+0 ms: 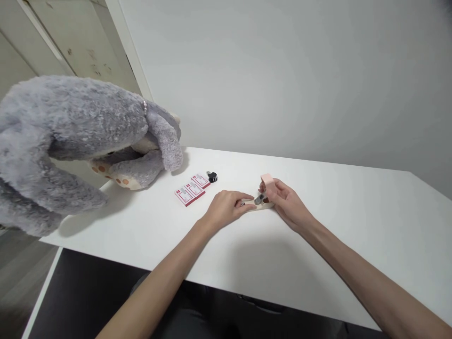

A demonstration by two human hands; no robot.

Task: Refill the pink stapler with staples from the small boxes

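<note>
Between my hands, low over the white table, is a small device that looks like an opened stapler, with a pink upper part (268,182), a grey metal piece (259,199) and a flat cream strip (263,206) beneath. My right hand (290,206) is closed around the pink part, its fingers partly hidden behind it. Thumb and forefinger of my left hand (228,206) close on the left end of the cream strip. A tiny shiny bit shows between those fingers, too small to name.
Left of my hands lie several small red-and-white boxes (185,195), with small grey strips on top. Beside them is a small black-and-metal object (212,177). A large grey plush toy (81,117) leans over the left end of the white table (353,226). A wall (282,84) stands behind.
</note>
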